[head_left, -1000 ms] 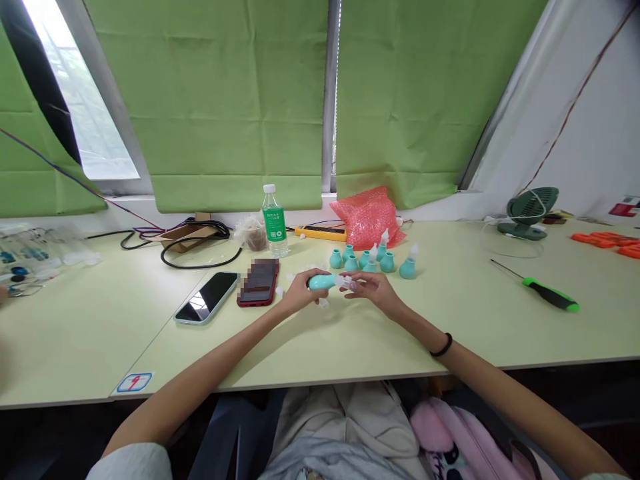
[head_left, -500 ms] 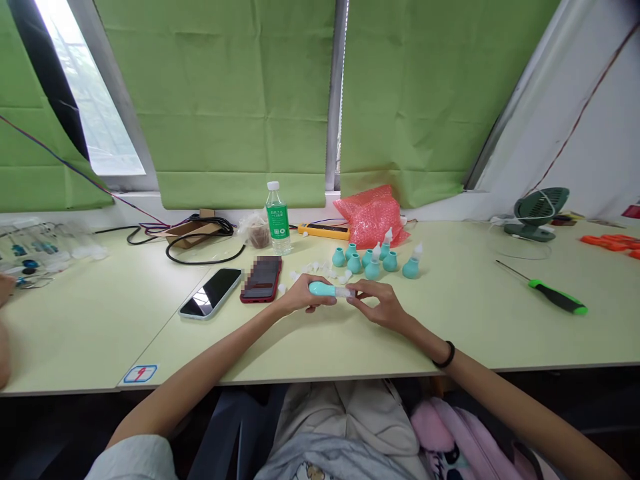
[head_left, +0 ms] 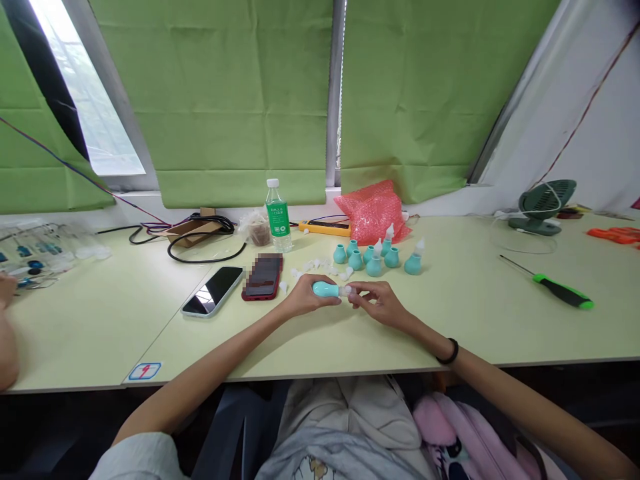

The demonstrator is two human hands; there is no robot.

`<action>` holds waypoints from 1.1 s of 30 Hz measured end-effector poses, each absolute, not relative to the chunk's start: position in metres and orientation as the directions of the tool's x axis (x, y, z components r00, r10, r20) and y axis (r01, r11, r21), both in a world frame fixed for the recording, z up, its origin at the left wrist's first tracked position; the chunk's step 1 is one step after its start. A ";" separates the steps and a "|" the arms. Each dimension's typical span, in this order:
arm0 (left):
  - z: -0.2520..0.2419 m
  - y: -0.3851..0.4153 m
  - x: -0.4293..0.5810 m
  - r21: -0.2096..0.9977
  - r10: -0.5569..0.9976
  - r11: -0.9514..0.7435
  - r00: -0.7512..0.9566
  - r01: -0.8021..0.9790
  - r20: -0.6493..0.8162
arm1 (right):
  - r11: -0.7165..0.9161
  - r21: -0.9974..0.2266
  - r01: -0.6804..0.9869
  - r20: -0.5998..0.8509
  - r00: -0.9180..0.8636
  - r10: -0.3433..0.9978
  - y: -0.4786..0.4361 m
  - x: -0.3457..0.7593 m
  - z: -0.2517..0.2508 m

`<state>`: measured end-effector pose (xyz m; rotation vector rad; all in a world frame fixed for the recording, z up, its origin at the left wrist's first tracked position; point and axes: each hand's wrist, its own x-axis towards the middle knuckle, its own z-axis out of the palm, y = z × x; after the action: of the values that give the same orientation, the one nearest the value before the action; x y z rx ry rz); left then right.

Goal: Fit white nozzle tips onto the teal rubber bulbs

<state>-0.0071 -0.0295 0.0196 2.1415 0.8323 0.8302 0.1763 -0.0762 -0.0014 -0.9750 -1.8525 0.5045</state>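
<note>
Closed around a teal rubber bulb (head_left: pixel 325 289), my left hand (head_left: pixel 306 297) holds it on its side above the table's front part. A clear nozzle (head_left: pixel 345 291) sticks out of the bulb's right end. The fingertips of my right hand (head_left: pixel 381 304) pinch this nozzle. Just behind my hands stand several teal bulbs (head_left: pixel 355 260), some without a tip. Others carry a translucent nozzle, like the bulb at the right (head_left: pixel 413 264). Small white translucent tips (head_left: pixel 320 265) lie scattered to the left of the bulbs.
Two phones, one pale-edged (head_left: pixel 213 292) and one red-edged (head_left: pixel 263 277), lie left of my hands. A water bottle (head_left: pixel 279 217) and pink bubble wrap (head_left: pixel 373 212) are behind. A screwdriver (head_left: pixel 560 289) and a small fan (head_left: pixel 543 205) are at right. Another person's arm (head_left: pixel 6 347) shows far left.
My right fingers have moved slightly along the nozzle, and less of it shows between my hands. The bulb stays in my left hand. The whole view has shifted a little.
</note>
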 end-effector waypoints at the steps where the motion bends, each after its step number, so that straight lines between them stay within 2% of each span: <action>1: 0.019 -0.030 -0.007 0.736 0.733 -0.598 0.590 0.319 0.339 | 0.546 -0.760 0.353 0.491 -0.238 0.838 -0.076 0.176 -0.001; 3: 0.019 -0.031 -0.007 0.682 0.704 -0.652 0.600 0.331 0.380 | 0.445 -0.861 0.247 0.379 -0.272 0.884 -0.075 0.177 0.001; 6: 0.020 -0.033 -0.007 0.627 0.660 -0.705 0.632 0.332 0.407 | 0.322 -0.938 0.132 0.271 -0.304 0.914 -0.076 0.176 0.006; 14: 0.019 -0.036 -0.005 0.567 0.650 -0.745 0.572 0.352 0.500 | 0.161 -0.987 0.024 0.148 -0.277 0.949 -0.076 0.171 0.009; 18: 0.025 -0.037 -0.006 0.637 0.687 -0.708 0.503 0.305 0.523 | 0.111 -0.994 0.003 0.107 -0.241 0.965 -0.076 0.163 0.011; 21: 0.032 -0.032 -0.010 0.731 0.743 -0.646 0.402 0.220 0.535 | 0.171 -0.985 0.018 0.163 -0.210 0.964 -0.070 0.156 0.018; 23: 0.036 -0.025 -0.016 0.798 0.788 -0.583 0.342 0.150 0.512 | 0.242 -0.967 0.087 0.218 -0.217 0.951 -0.061 0.155 0.022; 26: 0.038 -0.010 -0.025 0.915 0.881 -0.402 0.279 0.017 0.382 | 0.385 -0.848 0.364 0.338 -0.189 0.922 -0.046 0.160 0.020; 29: 0.037 0.000 -0.031 0.967 0.913 -0.227 0.321 -0.118 0.254 | 0.474 -0.580 0.663 0.410 -0.266 0.873 -0.038 0.162 0.011; 31: 0.036 0.002 -0.032 0.973 0.905 -0.171 0.365 -0.152 0.216 | 0.506 -0.412 0.758 0.407 -0.343 0.846 -0.038 0.158 0.006; 33: 0.036 0.002 -0.031 0.975 0.901 -0.150 0.385 -0.162 0.203 | 0.534 -0.299 0.791 0.399 -0.405 0.823 -0.039 0.151 0.005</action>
<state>-0.0315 0.0021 0.0356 1.4084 0.7189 1.0823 0.1511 -0.0391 0.0049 -1.3071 -2.2729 0.0839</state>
